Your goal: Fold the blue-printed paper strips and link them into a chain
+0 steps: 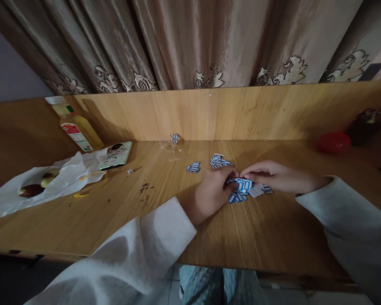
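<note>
Midway between the table's [241, 250] front and back edges, the left hand [214, 190] gripped small blue-and-white cards [245, 185]; the right hand [271, 173] touched them, its hold impossible to tell. A slackened grip could have spilled them among the loose cards [236, 198] below. Beyond, a card pile [220, 161] blocked the way toward the back edge, and a bottle [81, 129] stood near the back left corner.

The single view looks from the person's head, forward and down across the tabletop [257, 237], wide yet near: the curtain [184, 42] hangs at twelve o'clock, the trouser legs [203, 284] at six, the left hand [213, 189] toward five, the right hand [271, 173] just past three.
</note>
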Available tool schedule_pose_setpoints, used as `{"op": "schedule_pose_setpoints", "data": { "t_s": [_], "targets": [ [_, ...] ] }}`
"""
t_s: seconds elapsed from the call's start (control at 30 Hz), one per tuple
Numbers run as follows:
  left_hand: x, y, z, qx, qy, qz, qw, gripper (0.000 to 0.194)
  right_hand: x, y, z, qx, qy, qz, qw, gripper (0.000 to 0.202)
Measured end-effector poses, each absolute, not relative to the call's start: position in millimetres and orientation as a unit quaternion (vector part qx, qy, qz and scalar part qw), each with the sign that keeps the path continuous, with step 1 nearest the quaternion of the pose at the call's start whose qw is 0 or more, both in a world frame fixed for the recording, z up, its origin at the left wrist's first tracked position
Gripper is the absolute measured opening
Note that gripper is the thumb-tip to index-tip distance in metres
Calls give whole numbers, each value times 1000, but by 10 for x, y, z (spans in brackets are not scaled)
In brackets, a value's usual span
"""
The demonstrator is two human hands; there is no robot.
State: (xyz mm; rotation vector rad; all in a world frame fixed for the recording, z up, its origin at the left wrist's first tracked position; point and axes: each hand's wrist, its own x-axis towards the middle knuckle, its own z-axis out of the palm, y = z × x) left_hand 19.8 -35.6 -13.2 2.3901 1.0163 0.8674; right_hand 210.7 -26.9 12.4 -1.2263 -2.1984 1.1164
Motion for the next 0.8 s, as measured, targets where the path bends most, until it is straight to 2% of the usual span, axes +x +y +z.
{"op": "schedule_pose_setpoints", "data": {
  "t_s": [0.23,0.37,0.63,0.8],
  "targets": [
    [203,-401,-101,868,369,286,170,9,2080,-309,-57,-434,-741,453,240,22],
    [196,-396,-81,851,379,292,219,8,2080,-298,-102,-452,-742,413,274,22],
    [177,-348,-118,817,352,320,326,9,2095,-322,-91,-458,-715,439,293,18],
    [166,-343,-99,813,366,332,309,10,2087,-345,-79,-457,-701,456,302,21]
  ]
}}
